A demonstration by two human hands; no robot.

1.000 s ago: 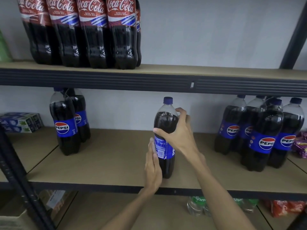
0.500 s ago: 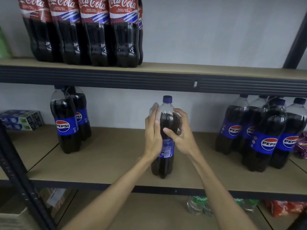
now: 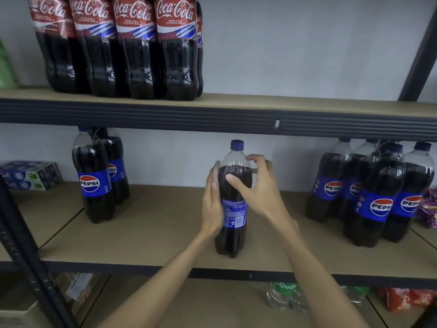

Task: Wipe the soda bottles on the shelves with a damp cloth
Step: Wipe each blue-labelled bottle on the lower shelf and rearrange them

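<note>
Pepsi bottle point(image 3: 234, 213) stands alone on shelf point(image 3: 153, 233), prob. for access. R hand point(image 3: 257, 188) grips its shoulder to steady; L hand point(image 3: 210, 207) flat, fingers straight, vs its side.

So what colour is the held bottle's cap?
Dark blue cap on the bottle, clearest in the head view.

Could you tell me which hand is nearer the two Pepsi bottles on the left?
Left. The left hand lies against the centre bottle on the side facing that pair; the right hand grips its far side.
</note>
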